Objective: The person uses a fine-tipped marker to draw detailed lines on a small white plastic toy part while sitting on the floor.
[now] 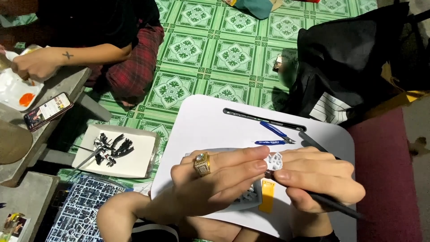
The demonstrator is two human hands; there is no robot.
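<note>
Nearest, both hands meet over the white lap surface (206, 121): the left hand (215, 181), wearing one gold ring (201, 163), and the right hand (316, 179) are pinched together on one small white model part (274, 160), while the right also grips one dark slim tool (336, 204). The part looks tiny; I judge a slip of the tool could snap it or flick it onto the green floor (215, 49). At twelve o'clock lies one blue nipper (274, 135); at nine o'clock, one white tray (134, 154) of black pieces. Farther, at ten o'clock, another person's hand (33, 62) and one phone (48, 110).
</note>
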